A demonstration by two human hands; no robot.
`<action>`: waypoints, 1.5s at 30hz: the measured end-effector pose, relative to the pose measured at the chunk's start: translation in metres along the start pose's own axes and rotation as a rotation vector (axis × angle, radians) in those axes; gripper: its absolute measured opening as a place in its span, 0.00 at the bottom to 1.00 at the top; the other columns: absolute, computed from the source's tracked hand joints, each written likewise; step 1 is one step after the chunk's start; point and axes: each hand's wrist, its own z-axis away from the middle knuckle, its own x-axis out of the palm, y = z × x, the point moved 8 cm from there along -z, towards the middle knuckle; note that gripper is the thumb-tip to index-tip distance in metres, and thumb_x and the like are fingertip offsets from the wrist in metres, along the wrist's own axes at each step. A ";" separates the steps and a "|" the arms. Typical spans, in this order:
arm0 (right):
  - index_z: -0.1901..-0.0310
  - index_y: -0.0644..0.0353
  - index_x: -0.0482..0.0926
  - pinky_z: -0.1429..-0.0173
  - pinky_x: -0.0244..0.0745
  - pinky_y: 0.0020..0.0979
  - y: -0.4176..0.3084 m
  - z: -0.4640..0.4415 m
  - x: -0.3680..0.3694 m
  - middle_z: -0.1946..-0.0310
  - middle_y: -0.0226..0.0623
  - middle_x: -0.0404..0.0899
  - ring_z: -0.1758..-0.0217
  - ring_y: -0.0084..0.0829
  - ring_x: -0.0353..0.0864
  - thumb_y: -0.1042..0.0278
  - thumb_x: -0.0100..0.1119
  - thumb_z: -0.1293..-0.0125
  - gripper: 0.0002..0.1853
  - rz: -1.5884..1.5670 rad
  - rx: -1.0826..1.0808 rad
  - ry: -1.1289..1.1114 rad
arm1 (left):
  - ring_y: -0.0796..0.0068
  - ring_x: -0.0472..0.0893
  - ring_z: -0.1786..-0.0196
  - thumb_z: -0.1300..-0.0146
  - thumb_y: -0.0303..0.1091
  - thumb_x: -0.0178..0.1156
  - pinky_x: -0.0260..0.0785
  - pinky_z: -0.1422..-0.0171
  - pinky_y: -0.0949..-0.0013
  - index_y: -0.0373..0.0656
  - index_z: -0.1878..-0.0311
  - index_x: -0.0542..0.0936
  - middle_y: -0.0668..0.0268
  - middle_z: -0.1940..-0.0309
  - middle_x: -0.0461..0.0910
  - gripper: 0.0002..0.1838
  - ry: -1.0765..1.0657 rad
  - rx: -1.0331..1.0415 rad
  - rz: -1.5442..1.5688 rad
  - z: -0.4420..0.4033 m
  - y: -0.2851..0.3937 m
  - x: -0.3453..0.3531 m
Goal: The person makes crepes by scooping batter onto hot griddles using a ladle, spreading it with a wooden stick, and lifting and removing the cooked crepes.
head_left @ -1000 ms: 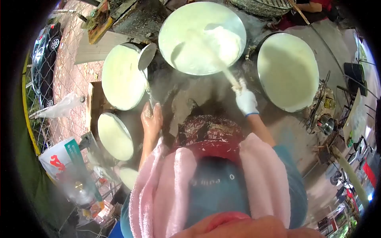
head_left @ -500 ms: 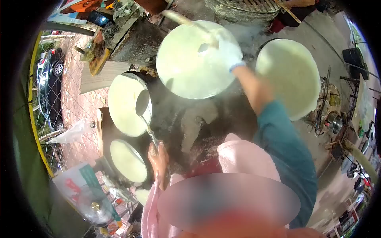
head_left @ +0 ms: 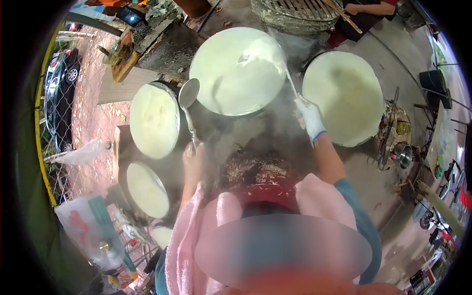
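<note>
From the head camera, we are looking down at a large pale disc [head_left: 231, 73], with steam [head_left: 260, 130] hanging around its near edge. Below the disc's left side, a bare left hand [head_left: 193, 156] is gripping a long-handled ladle [head_left: 189, 93], its fingers curling closed around the handle. The ladle's round bowl is sitting at the large disc's left edge, slightly overlapping it in our view; we are not able to tell whether the two are touching. Below the disc's right side, a right hand [head_left: 309, 118] in a white glove [head_left: 311, 124] is holding a slim stick [head_left: 291, 80], fingers closing around it. The stick is slanting up along the disc's right edge, its far part blurring. A second disc [head_left: 344, 103] is lying right of the large one, a third disc [head_left: 155, 120] left of it, and a fourth disc [head_left: 146, 191] to its lower left. Above the large disc, a slatted round vessel [head_left: 290, 23] is standing, and to the upper right another person's hand [head_left: 352, 9] is showing near a wooden pole [head_left: 348, 19]
</note>
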 end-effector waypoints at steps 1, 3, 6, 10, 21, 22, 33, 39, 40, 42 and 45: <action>0.69 0.50 0.73 0.87 0.53 0.19 0.000 0.001 0.004 0.82 0.22 0.70 0.88 0.14 0.60 0.50 0.62 0.35 0.15 0.006 0.080 -0.101 | 0.84 0.64 0.82 0.32 0.35 0.54 0.54 0.80 0.76 0.39 0.66 0.73 0.72 0.82 0.67 0.10 -0.011 0.018 0.062 -0.001 0.008 0.003; 0.66 0.50 0.75 0.87 0.52 0.19 -0.002 0.011 0.014 0.82 0.22 0.70 0.89 0.14 0.60 0.51 0.62 0.34 0.13 0.016 0.138 -0.187 | 0.83 0.64 0.83 0.31 0.34 0.55 0.55 0.81 0.75 0.41 0.67 0.72 0.72 0.83 0.68 0.09 -0.118 -0.033 0.182 -0.010 0.008 0.009; 0.50 0.50 0.79 0.86 0.53 0.19 -0.002 0.015 0.008 0.81 0.23 0.70 0.87 0.14 0.60 0.53 0.61 0.33 0.15 0.094 0.091 -0.230 | 0.84 0.62 0.87 0.31 0.35 0.55 0.53 0.84 0.74 0.43 0.70 0.70 0.74 0.86 0.66 0.11 -0.199 -0.089 0.337 -0.049 -0.002 0.023; 0.39 0.49 0.76 0.83 0.55 0.20 -0.018 0.024 0.005 0.79 0.23 0.71 0.84 0.14 0.63 0.56 0.60 0.33 0.22 0.268 0.064 -0.096 | 0.85 0.62 0.84 0.32 0.38 0.56 0.52 0.81 0.76 0.45 0.68 0.73 0.78 0.84 0.65 0.10 -0.312 0.113 0.251 -0.146 0.034 0.057; 0.41 0.52 0.78 0.79 0.59 0.19 0.096 0.076 0.061 0.79 0.16 0.70 0.82 0.12 0.63 0.62 0.59 0.33 0.19 -0.156 -0.066 0.143 | 0.78 0.66 0.83 0.34 0.31 0.54 0.58 0.78 0.72 0.37 0.75 0.74 0.70 0.84 0.69 0.13 -0.775 -0.025 0.059 -0.223 0.051 0.163; 0.40 0.52 0.78 0.80 0.58 0.20 0.105 0.076 0.096 0.80 0.16 0.69 0.82 0.12 0.64 0.62 0.59 0.33 0.19 -0.203 0.014 0.077 | 0.78 0.66 0.83 0.34 0.31 0.54 0.59 0.79 0.72 0.37 0.75 0.74 0.70 0.84 0.69 0.13 -0.798 -0.054 0.079 -0.202 0.050 0.151; 0.37 0.63 0.73 0.45 0.72 0.23 -0.023 0.126 0.199 0.50 0.30 0.81 0.49 0.22 0.77 0.64 0.57 0.32 0.24 1.484 -0.721 0.000 | 0.83 0.61 0.80 0.30 0.22 0.40 0.54 0.81 0.78 0.31 0.58 0.62 0.65 0.75 0.66 0.03 -0.767 -0.579 0.813 -0.145 0.007 0.106; 0.38 0.55 0.76 0.65 0.71 0.24 0.096 0.053 0.115 0.65 0.25 0.79 0.67 0.19 0.75 0.59 0.60 0.33 0.22 0.287 -0.373 0.081 | 0.78 0.64 0.76 0.33 0.21 0.46 0.58 0.75 0.74 0.34 0.64 0.66 0.64 0.74 0.67 0.03 -0.743 -0.658 0.978 -0.146 0.000 0.107; 0.38 0.51 0.76 0.72 0.68 0.24 0.114 0.055 0.130 0.70 0.24 0.78 0.75 0.18 0.72 0.58 0.60 0.33 0.22 0.062 -0.109 0.050 | 0.78 0.64 0.76 0.33 0.22 0.45 0.58 0.75 0.74 0.34 0.64 0.66 0.64 0.74 0.67 0.03 -0.739 -0.677 1.002 -0.144 0.002 0.109; 0.38 0.47 0.76 0.80 0.58 0.22 0.126 0.056 0.181 0.78 0.23 0.72 0.83 0.16 0.63 0.57 0.60 0.32 0.21 -0.156 0.062 -0.096 | 0.78 0.64 0.75 0.32 0.23 0.44 0.59 0.73 0.74 0.34 0.63 0.67 0.63 0.73 0.68 0.04 -0.724 -0.708 1.052 -0.139 0.008 0.113; 0.40 0.47 0.78 0.84 0.52 0.21 0.065 0.095 0.186 0.81 0.23 0.69 0.87 0.16 0.60 0.57 0.58 0.31 0.19 -0.220 0.253 -0.224 | 0.80 0.68 0.74 0.29 0.29 0.46 0.62 0.72 0.75 0.31 0.58 0.73 0.69 0.74 0.68 0.09 -0.670 -0.498 1.163 -0.140 0.019 0.070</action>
